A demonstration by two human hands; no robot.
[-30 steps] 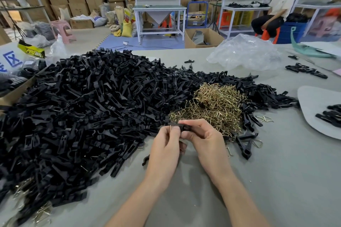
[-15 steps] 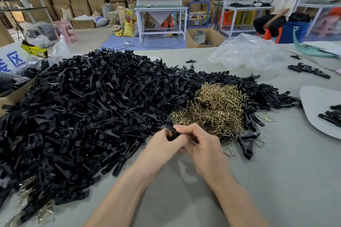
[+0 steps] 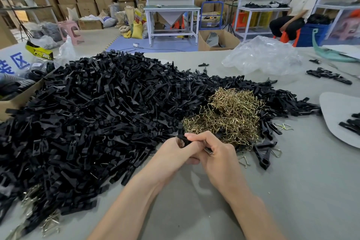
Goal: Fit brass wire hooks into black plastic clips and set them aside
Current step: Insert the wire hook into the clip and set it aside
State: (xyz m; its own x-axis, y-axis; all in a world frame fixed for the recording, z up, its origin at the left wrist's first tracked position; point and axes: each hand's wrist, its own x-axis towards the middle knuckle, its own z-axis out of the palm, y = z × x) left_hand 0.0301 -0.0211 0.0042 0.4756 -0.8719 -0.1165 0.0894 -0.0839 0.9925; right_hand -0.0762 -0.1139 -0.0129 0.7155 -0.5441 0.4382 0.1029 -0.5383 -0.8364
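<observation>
Left hand (image 3: 171, 155) and right hand (image 3: 218, 156) pinch one black clip (image 3: 182, 139) between them, apparently seating a hook (image 3: 208, 150); next, press home and set aside.

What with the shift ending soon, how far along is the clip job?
Done: seemingly a few clips on the pale board. In hand: left hand and right hand grip one clip. Left: the big clip pile and the brass hook heap.
</observation>
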